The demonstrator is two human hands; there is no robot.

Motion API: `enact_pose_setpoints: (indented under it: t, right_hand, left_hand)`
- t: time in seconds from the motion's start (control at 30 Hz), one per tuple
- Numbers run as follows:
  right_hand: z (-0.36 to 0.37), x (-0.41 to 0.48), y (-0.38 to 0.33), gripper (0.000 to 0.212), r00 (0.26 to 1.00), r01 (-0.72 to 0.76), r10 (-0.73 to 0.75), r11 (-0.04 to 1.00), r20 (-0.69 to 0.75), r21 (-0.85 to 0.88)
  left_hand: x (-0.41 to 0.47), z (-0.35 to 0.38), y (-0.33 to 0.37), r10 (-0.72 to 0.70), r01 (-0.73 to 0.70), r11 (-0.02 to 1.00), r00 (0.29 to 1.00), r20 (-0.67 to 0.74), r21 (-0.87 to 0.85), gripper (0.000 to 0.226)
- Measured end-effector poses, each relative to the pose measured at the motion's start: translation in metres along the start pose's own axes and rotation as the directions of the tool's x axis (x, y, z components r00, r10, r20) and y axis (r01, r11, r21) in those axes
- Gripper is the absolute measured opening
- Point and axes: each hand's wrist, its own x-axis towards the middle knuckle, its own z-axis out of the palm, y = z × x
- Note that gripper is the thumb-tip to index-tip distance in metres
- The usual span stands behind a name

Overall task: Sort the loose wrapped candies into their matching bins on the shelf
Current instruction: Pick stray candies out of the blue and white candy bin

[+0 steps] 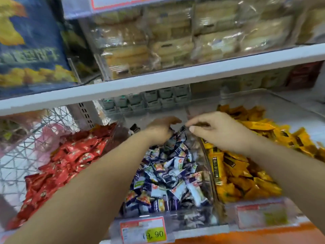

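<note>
Head view: both hands are reaching over the clear plastic middle bin [197, 220], which is heaped with crinkly blue-and-white candies [168, 175]. The left hand [161, 132] and right hand [219, 132] are curling their fingers around a small dark wrapper [182, 128]; the blur is hiding whether either one grips it.
</note>
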Motion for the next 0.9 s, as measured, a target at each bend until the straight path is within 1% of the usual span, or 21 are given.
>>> enact_pose_setpoints:
  t: [0.07, 0.17, 0.23, 0.3, 0.37, 0.43, 0.53, 0.67, 0.73, 0.77, 0.83, 0.9]
  right_hand:
    - [-0.003, 0.002, 0.005, 0.025, 1.000, 0.009, -0.009, 1.000, 0.006, 0.009]
    - [-0.005, 0.003, 0.009, 0.025, 1.000, 0.012, -0.012, 1.000, 0.008, 0.013]
    - [-0.005, 0.003, 0.010, 0.026, 1.000, 0.015, -0.015, 1.000, 0.016, 0.001]
    - [-0.005, 0.003, 0.010, 0.026, 0.999, 0.017, -0.017, 1.000, 0.030, -0.004]
    - [-0.005, 0.002, 0.011, 0.027, 0.999, 0.016, -0.016, 1.000, 0.040, -0.016]
    - [-0.005, 0.002, 0.010, 0.027, 0.999, 0.014, -0.013, 1.000, 0.039, -0.016]
    - [-0.004, 0.001, 0.007, 0.026, 0.999, 0.002, -0.002, 1.000, 0.038, -0.011]
    - [-0.005, -0.001, 0.004, 0.026, 0.999, -0.011, 0.011, 1.000, 0.041, -0.011]
    - [-0.004, -0.001, 0.003, 0.026, 0.999, -0.019, 0.020, 1.000, 0.036, -0.010]
    - [-0.004, 0.000, 0.003, 0.025, 0.999, -0.023, 0.024, 1.000, 0.034, -0.013]
    - [-0.003, 0.001, 0.003, 0.025, 0.999, -0.030, 0.030, 1.000, 0.029, -0.010]
    - [-0.003, 0.002, 0.003, 0.025, 0.999, -0.038, 0.038, 0.999, 0.028, 0.000]
  left_hand:
    - [0.015, 0.006, 0.003, -0.001, -0.002, 0.999, 0.998, 0.060, 0.045, 0.045]
    - [0.027, 0.019, 0.000, 0.010, -0.051, 0.980, 0.978, 0.208, 0.194, 0.048]
    - [0.030, 0.022, -0.006, -0.022, -0.060, 0.958, 0.960, 0.280, 0.280, 0.049]
    - [0.029, 0.017, -0.009, -0.053, -0.058, 0.944, 0.944, 0.325, 0.324, 0.045]
    - [0.022, 0.012, -0.012, -0.069, -0.090, 0.925, 0.916, 0.394, 0.370, 0.042]
    - [0.012, 0.010, -0.013, -0.076, -0.141, 0.900, 0.881, 0.467, 0.413, 0.046]
    - [-0.007, 0.006, -0.015, -0.066, -0.200, 0.882, 0.844, 0.533, 0.426, 0.055]
    - [-0.029, -0.011, -0.004, -0.093, -0.180, 0.911, 0.789, 0.608, 0.372, 0.062]
    - [-0.032, -0.020, 0.000, -0.100, -0.155, 0.925, 0.782, 0.615, 0.347, 0.061]
    - [-0.031, -0.024, 0.000, -0.085, -0.137, 0.939, 0.795, 0.601, 0.315, 0.058]
    - [-0.024, -0.026, 0.001, -0.015, -0.108, 0.971, 0.865, 0.502, 0.214, 0.051]
    - [-0.012, -0.018, -0.001, 0.051, -0.109, 0.980, 0.946, 0.320, 0.167, 0.043]
